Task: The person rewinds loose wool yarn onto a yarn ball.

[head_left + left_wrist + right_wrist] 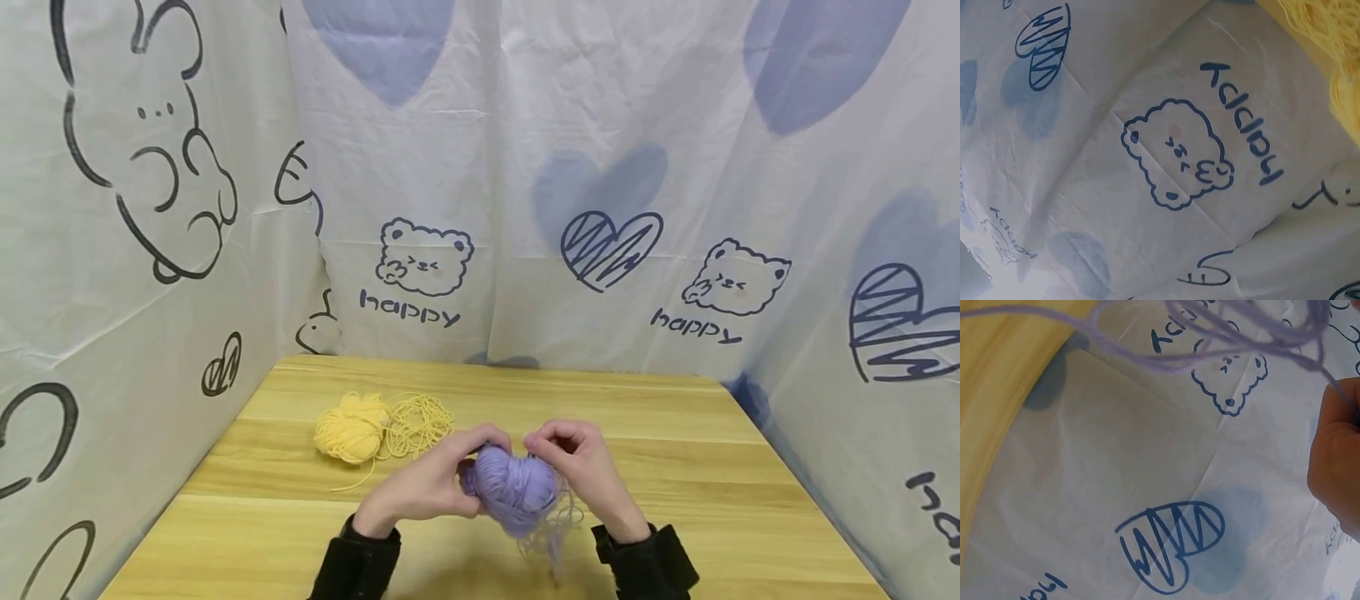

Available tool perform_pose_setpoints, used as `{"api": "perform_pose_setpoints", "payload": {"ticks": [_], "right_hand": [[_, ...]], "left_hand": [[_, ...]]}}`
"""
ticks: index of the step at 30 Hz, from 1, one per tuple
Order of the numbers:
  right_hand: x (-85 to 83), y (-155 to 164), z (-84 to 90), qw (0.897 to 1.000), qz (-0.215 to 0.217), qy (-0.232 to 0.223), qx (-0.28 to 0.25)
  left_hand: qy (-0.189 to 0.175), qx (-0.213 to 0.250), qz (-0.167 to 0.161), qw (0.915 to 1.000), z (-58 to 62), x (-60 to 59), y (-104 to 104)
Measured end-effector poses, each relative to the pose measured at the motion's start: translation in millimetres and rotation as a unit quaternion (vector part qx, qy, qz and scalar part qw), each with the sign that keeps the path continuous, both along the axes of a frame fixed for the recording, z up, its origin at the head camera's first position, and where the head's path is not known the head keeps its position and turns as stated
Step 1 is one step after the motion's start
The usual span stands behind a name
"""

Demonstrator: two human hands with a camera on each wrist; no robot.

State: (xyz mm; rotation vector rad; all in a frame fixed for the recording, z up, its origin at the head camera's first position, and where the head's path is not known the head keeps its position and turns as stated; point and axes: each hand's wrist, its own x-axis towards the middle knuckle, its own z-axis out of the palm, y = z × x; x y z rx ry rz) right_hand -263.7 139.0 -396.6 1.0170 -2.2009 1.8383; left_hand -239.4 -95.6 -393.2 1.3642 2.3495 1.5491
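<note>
A ball of purple yarn [516, 487] is held up over the front middle of the table. My left hand [442, 475] grips it from the left, thumb below and fingers over the top. At its upper right, my right hand [585, 467] pinches a purple strand [1341, 390] between thumb and fingertips. Loose purple loops [1241, 328] hang under and beside the right hand. Behind the left hand lies a ball of yellow yarn [351, 429], with a loose yellow tangle [420, 423] on its right side.
The wooden table [712, 467] has a white patterned cloth [517, 275] hanging behind it and along both sides. A yellow yarn end trails forward from the yellow ball. Dark sleeves [358, 558] cover both wrists.
</note>
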Motion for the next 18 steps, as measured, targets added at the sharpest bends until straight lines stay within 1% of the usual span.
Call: {"api": "perform_pose_setpoints", "payload": {"ticks": [2,3,5,6,8,10,15,17,18], "right_hand": [[-0.4,-1,-0.3,1.000,0.009,-0.020,-0.008],[-0.6,-2,-0.6,0.999,0.014,-0.031,-0.011],[-1.4,-4,-2.8,0.998,0.026,-0.049,-0.021],[-1.8,-5,-4.6,0.998,0.031,-0.058,-0.026],[-3.1,-7,-8.9,0.996,0.039,-0.071,-0.035],[-4.0,-11,-13.2,0.995,0.043,-0.076,-0.040],[-4.5,-18,-17.8,0.995,0.042,-0.078,-0.045],[-4.8,-18,-18.1,0.995,0.045,-0.083,-0.037],[-4.9,-18,-18.1,0.995,0.047,-0.087,-0.030]], "left_hand": [[-0.030,0.025,-0.017,0.9991,0.8,0.9,-1],[-0.043,0.037,-0.020,0.9982,1.3,1.2,-2],[-0.073,0.060,-0.019,0.9954,2.4,2.2,-3],[-0.081,0.072,-0.018,0.9939,2.6,2.3,-4],[-0.099,0.093,-0.006,0.9907,3.4,3.1,-5],[-0.111,0.116,0.006,0.9870,3.8,3.6,-6],[-0.117,0.170,0.034,0.9779,6.6,3.3,-7],[-0.125,0.189,0.051,0.9726,8.7,3.7,-7],[-0.133,0.201,0.065,0.9684,9.9,4.0,-7]]}}
